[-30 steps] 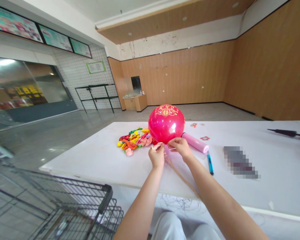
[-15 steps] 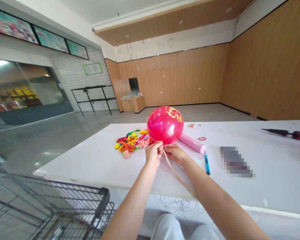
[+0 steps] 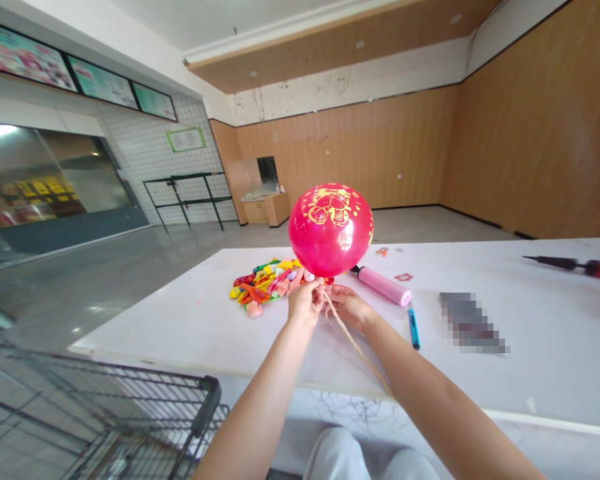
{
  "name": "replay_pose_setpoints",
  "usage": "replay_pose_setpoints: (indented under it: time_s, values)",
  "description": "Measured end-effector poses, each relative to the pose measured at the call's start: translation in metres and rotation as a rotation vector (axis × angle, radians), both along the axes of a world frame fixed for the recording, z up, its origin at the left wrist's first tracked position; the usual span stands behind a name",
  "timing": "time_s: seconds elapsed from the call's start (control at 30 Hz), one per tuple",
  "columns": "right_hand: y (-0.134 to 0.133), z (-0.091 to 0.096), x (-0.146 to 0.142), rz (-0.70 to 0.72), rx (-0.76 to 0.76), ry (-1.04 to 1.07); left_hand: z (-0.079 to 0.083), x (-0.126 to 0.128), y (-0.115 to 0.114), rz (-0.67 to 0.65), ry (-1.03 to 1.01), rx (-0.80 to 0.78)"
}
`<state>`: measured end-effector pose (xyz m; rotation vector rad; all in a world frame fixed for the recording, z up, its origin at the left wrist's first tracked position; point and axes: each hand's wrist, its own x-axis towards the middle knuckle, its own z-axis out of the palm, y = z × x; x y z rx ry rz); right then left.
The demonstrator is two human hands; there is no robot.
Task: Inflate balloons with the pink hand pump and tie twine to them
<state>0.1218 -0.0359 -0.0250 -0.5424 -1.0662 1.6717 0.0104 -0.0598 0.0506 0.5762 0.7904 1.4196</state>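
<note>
An inflated red balloon (image 3: 331, 233) with yellow printed figures stands upright above my hands, its neck pointing down. My left hand (image 3: 305, 303) is closed in a pinch at the balloon's neck. Beside it, my right hand (image 3: 349, 307) has its fingers bent and closed on a tan string (image 3: 353, 340) just under the balloon. A small loop of the string shows between the hands, and the rest trails down over the table edge by my right forearm. The neck itself is mostly hidden by my fingers.
On the white table (image 3: 170, 320) lie a pile of deflated balloons (image 3: 263, 287), a pink pump (image 3: 384, 287), a blue pen-like tool (image 3: 414, 330), a blurred-out dark flat item (image 3: 473, 323) and a red-black pump (image 3: 580, 265). A wire cart (image 3: 205, 407) stands at the near left edge.
The balloon has risen and tipped upright, so its printed figures now face me and the pink pump's dark nozzle shows. Both hands stay close together at its neck.
</note>
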Motion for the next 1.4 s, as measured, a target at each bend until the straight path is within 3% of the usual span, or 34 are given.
replay_pose_setpoints:
  time_s: [0.13,0.3,0.47,0.7,0.87,1.03,1.2,1.4]
  values:
    - [-0.001,0.003,0.003,-0.139,-0.059,-0.049,-0.001,-0.006,0.005,0.009,-0.006,0.046]
    - [0.001,0.005,0.001,-0.351,0.030,-0.323,-0.012,-0.013,0.015,0.065,0.012,0.022]
    - [0.007,0.006,-0.003,-0.450,0.140,-0.386,-0.037,-0.016,0.027,0.195,0.112,0.103]
    - [0.009,0.005,-0.006,-0.603,0.397,-0.499,-0.072,-0.016,0.034,0.361,0.469,0.296]
    - [0.004,0.006,-0.002,-0.593,0.430,-0.551,-0.075,-0.015,0.032,0.396,0.587,0.395]
    - [-0.002,0.011,0.000,-0.553,0.500,-0.528,-0.072,-0.013,0.026,0.410,0.583,0.385]
    - [-0.003,0.012,-0.003,-0.482,0.461,-0.431,-0.072,-0.011,0.021,0.402,0.581,0.382]
    - [-0.001,0.011,-0.004,-0.450,0.458,-0.385,-0.073,-0.011,0.018,0.455,0.858,0.525]
